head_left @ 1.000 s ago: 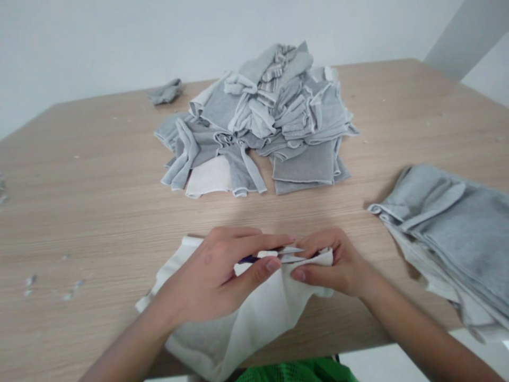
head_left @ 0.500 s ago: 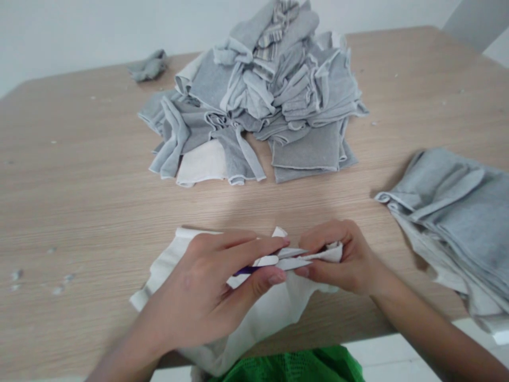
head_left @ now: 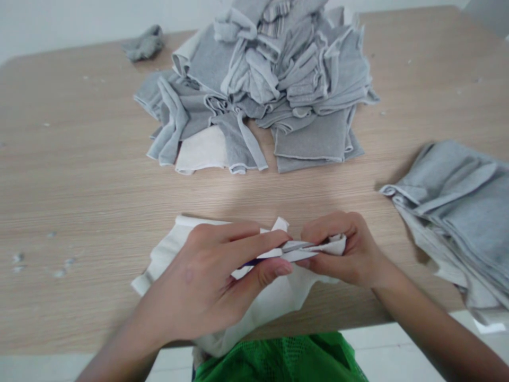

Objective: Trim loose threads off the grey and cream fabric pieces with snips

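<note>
A white piece of cloth [head_left: 274,300] lies at the near edge of the wooden table [head_left: 79,175] and hangs over it. My left hand [head_left: 210,286] is closed on a small tool with a purple handle and light blades, like snips [head_left: 274,253], held against the cloth's bunched edge. My right hand [head_left: 342,253] is closed in a pinch on that same bunched edge of the white cloth, just right of the blades. The two hands almost touch.
A big heap of grey and white cloth pieces [head_left: 262,90] fills the middle of the table. A stack of grey pieces [head_left: 461,212] lies at the right edge. One small grey scrap [head_left: 143,43] sits far left. Lint specks [head_left: 40,260] dot the left side. Green fabric [head_left: 278,361] shows below.
The view has tilted down, so the heap sits higher in the picture. Both hands stay together on the cloth edge, which has risen a little; the grips are the same.
</note>
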The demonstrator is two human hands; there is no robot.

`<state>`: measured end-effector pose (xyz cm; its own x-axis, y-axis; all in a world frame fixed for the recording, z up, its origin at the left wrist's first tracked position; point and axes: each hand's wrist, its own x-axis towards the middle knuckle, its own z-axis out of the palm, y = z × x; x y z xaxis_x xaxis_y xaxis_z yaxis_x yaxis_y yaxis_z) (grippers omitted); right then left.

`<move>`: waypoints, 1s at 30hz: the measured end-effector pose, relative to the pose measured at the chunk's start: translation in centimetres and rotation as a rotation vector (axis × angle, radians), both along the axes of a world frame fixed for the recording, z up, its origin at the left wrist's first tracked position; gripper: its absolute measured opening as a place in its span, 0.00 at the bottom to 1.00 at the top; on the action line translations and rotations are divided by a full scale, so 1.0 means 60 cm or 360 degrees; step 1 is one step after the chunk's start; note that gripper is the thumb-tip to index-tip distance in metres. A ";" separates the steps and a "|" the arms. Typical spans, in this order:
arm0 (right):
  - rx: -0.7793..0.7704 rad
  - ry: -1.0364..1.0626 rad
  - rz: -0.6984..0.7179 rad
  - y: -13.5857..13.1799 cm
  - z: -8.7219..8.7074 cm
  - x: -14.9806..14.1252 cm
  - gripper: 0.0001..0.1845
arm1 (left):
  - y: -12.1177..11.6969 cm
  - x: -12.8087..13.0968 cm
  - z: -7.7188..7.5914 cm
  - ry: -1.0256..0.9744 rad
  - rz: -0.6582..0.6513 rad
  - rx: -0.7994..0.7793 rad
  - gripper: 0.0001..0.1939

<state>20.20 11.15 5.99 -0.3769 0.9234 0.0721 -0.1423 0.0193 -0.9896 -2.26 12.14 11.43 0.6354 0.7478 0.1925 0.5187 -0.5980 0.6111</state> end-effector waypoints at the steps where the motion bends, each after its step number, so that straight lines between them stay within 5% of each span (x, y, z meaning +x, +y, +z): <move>1: 0.0002 -0.0012 -0.0015 0.000 0.001 0.000 0.05 | 0.000 0.000 0.000 -0.0015 0.0004 -0.0006 0.14; 30: 0.0105 -0.0095 -0.0002 0.000 -0.005 0.000 0.06 | 0.001 0.003 -0.015 -0.0202 -0.0018 0.0078 0.10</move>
<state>20.19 11.17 5.70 -0.3813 0.9178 0.1104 -0.0833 0.0849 -0.9929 -2.06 12.22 10.56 0.6121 0.7283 0.3081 0.4319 -0.6342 0.6413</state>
